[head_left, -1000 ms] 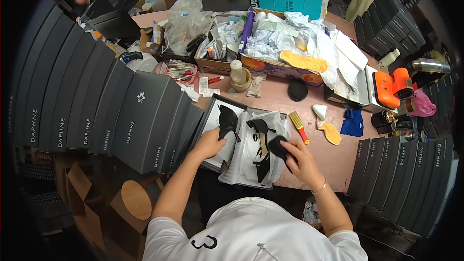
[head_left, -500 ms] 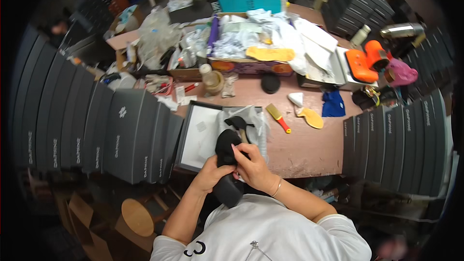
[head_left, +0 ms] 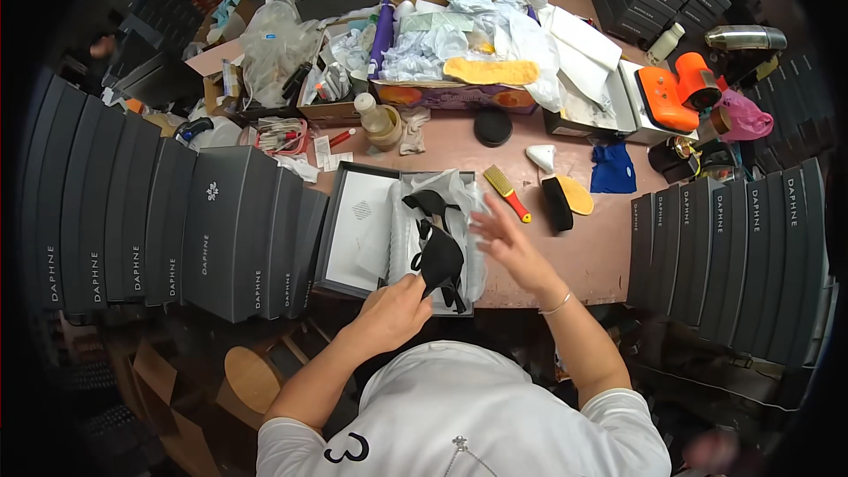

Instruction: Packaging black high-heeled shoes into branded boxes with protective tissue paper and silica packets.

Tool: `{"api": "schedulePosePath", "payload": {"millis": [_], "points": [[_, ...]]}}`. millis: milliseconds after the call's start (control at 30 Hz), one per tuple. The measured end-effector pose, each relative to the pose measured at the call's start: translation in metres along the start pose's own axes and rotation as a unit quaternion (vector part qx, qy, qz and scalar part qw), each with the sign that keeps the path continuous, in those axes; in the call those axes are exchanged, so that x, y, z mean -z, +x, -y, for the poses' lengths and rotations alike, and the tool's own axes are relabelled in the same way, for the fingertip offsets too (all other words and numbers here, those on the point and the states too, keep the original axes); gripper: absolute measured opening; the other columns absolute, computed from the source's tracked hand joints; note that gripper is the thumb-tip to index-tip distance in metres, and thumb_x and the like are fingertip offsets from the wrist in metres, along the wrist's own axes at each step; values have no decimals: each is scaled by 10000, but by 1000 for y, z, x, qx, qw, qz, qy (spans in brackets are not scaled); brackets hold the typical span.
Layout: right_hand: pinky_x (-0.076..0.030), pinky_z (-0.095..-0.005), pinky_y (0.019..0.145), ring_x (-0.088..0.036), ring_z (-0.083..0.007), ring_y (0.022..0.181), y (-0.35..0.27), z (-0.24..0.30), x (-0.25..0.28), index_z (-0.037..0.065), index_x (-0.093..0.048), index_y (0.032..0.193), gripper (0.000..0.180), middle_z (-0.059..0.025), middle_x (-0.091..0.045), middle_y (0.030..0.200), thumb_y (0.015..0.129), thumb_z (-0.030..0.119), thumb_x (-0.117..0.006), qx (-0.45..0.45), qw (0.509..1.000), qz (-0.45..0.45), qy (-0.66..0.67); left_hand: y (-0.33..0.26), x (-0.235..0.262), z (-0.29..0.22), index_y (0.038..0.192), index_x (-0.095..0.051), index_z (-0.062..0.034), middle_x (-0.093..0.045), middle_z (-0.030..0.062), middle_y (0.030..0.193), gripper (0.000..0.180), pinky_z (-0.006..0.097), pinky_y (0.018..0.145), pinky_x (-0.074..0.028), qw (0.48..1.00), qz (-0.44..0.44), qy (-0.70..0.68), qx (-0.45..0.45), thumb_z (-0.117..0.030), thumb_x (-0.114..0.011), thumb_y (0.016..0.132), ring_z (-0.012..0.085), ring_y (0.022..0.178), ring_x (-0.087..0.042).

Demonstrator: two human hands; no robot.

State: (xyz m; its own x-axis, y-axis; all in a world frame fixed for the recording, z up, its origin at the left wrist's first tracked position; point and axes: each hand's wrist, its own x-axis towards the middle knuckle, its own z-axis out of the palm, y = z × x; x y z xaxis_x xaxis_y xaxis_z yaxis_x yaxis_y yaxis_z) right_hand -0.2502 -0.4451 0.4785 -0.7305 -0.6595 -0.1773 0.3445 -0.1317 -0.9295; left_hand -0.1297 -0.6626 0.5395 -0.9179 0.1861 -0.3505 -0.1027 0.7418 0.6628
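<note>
My left hand (head_left: 395,311) is closed around a black strappy sandal (head_left: 443,258), holding it over the near part of an open dark grey shoebox. In the box, on white tissue paper (head_left: 473,276), lies another black sandal (head_left: 429,202). The box's lid (head_left: 340,252) rests to the left with its white inside facing up. My right hand (head_left: 511,246) is open, fingers spread and slightly blurred, just right of the box and holding nothing. Beyond it lie a brush (head_left: 505,192) with a red and yellow handle and a black oblong block (head_left: 556,204) against a yellow pad (head_left: 579,197).
Grey shoeboxes stand in rows at left (head_left: 228,238) and right (head_left: 738,256). Behind are a carton of crumpled paper (head_left: 450,44), a bottle (head_left: 375,115), a round black tin (head_left: 492,126), a blue cloth (head_left: 613,168) and an orange device (head_left: 662,110).
My right hand has left the sandal and moved right, opening. The black block now shows beside the yellow pad. My left hand has kept hold of the sandal, now over the box.
</note>
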Motion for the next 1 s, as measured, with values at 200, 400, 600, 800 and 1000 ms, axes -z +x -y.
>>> {"api": "schedulePosePath", "payload": {"millis": [200, 400, 600, 800, 1000], "points": [[-339, -292, 1027, -442, -162, 1187, -11, -14, -57, 27, -298, 1441, 570, -107, -429, 1361, 941, 191, -514, -34, 996, 67, 56, -8, -8, -8, 1025, -517, 19, -556, 205, 898, 300, 434, 712, -453, 978, -9, -198, -56, -268, -479, 947, 370, 810, -581], [-358, -285, 996, -456, -162, 1146, -32, -17, -75, 22, -344, 1393, 507, -92, -483, 1254, 938, 186, -494, 9, 999, 32, -11, -12, -39, -3, 803, -548, 27, -524, 146, 663, 412, 381, 598, -417, 960, -111, -255, 37, -305, -402, 998, 253, 621, -530], [-418, -272, 920, -487, -142, 1070, -37, -26, -86, 29, -348, 1392, 498, -74, -517, 1173, 945, 190, -497, -31, 997, 30, 58, -16, -59, 13, 838, -577, 40, -554, 87, 601, 479, 312, 544, -410, 898, -116, -396, 155, -331, -329, 1011, 158, 553, -512], [-377, -260, 954, -488, -126, 1047, -21, -28, -80, 33, -392, 1370, 475, -65, -532, 1150, 934, 192, -493, -74, 989, 49, 115, -27, -44, 14, 927, -589, 27, -583, 44, 721, 364, 249, 596, -441, 859, -64, -496, 112, -268, -381, 973, 105, 630, -534], [-425, -251, 882, -510, -115, 986, -12, -29, -83, 33, -384, 1371, 471, -55, -539, 1111, 938, 187, -490, -95, 986, 60, 125, -28, -54, 24, 861, -597, 21, -535, 24, 719, 267, 244, 588, -428, 861, -96, -483, 126, -203, -475, 940, 86, 656, -515]]}}
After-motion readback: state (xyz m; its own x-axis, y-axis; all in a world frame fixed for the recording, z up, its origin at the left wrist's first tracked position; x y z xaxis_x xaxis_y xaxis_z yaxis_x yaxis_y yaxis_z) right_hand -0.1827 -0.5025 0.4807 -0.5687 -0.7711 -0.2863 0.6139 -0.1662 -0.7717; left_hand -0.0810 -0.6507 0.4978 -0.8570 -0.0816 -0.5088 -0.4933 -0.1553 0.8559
